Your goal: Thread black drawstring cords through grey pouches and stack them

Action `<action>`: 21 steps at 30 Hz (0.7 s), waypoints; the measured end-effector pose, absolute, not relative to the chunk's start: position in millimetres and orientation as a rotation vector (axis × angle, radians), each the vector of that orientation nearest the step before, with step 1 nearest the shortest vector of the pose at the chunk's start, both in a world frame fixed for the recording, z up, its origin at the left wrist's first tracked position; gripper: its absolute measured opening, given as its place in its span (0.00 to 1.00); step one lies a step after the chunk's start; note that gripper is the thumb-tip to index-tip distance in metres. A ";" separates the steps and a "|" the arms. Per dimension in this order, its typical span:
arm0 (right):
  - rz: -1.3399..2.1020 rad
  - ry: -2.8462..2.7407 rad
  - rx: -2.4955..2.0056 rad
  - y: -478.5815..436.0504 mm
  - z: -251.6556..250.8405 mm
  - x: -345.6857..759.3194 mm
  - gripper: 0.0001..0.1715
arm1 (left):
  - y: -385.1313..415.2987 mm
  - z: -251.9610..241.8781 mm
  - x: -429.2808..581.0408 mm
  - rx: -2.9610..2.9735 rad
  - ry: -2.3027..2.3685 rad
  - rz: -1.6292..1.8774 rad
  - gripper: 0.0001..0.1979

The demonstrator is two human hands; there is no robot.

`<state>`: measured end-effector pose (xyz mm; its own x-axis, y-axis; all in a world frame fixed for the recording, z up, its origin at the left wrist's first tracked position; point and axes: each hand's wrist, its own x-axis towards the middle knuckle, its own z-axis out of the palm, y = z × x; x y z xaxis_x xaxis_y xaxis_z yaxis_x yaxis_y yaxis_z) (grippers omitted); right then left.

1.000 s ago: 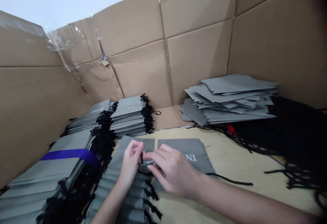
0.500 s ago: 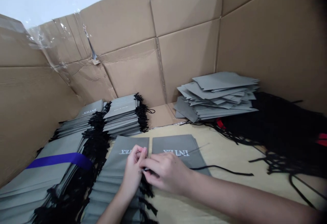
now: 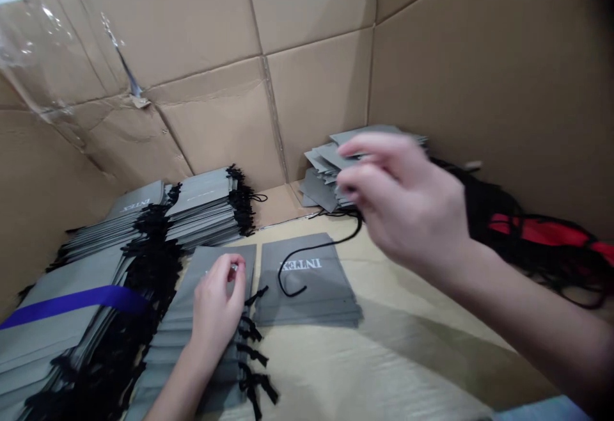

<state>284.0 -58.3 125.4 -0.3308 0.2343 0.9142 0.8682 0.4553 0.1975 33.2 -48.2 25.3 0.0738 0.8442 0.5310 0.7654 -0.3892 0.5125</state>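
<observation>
My right hand (image 3: 407,197) is raised over the right side, its fingers closed in a pinch. From it a black cord (image 3: 330,242) hangs and curls over a small stack of grey printed pouches (image 3: 307,306). My left hand (image 3: 218,299) rests on an overlapping row of grey pouches (image 3: 167,344), with thumb and fingers curled together. What those fingers hold, if anything, I cannot make out. Knotted black cord ends (image 3: 252,331) stick out along the right side of that row.
At the left lie pouches under a purple band (image 3: 81,302), with corded stacks (image 3: 201,197) behind. Loose grey pieces (image 3: 319,187) are piled at the back right, beside black cords (image 3: 494,200) and something red (image 3: 542,232). Cardboard walls (image 3: 316,95) enclose the table (image 3: 384,357).
My hands, together before, are now apart. The right has risen to the right with the black cord, while the left stays over the row. The camera view has shifted and the red thing shows more.
</observation>
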 end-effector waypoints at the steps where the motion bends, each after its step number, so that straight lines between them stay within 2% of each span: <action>1: -0.915 -1.951 -0.841 -59.3 118.6 284.4 0.11 | -49.7 27.4 38.2 2.348 1.648 1.138 0.05; 3: -0.746 -2.276 -0.720 -53.7 94.0 283.0 0.11 | -51.0 28.1 51.5 2.550 1.521 0.922 0.06; 6: -0.182 -2.503 -0.904 -33.7 49.8 283.1 0.11 | -49.5 23.1 73.2 2.704 1.272 0.571 0.08; 8: 0.020 -2.648 -0.867 -20.7 28.6 287.5 0.10 | -47.1 19.5 84.9 2.723 1.133 0.423 0.08; 11: -0.036 -2.829 -0.736 -9.7 13.8 300.1 0.09 | -43.5 17.7 98.1 2.749 1.035 0.334 0.07; 15: -0.243 -2.896 -0.728 -5.6 6.8 321.4 0.09 | -40.3 17.8 112.3 2.809 1.022 0.300 0.12; 21: -0.229 -2.806 -0.883 1.5 -3.2 341.6 0.11 | -36.6 4.5 123.4 2.729 1.037 0.333 0.16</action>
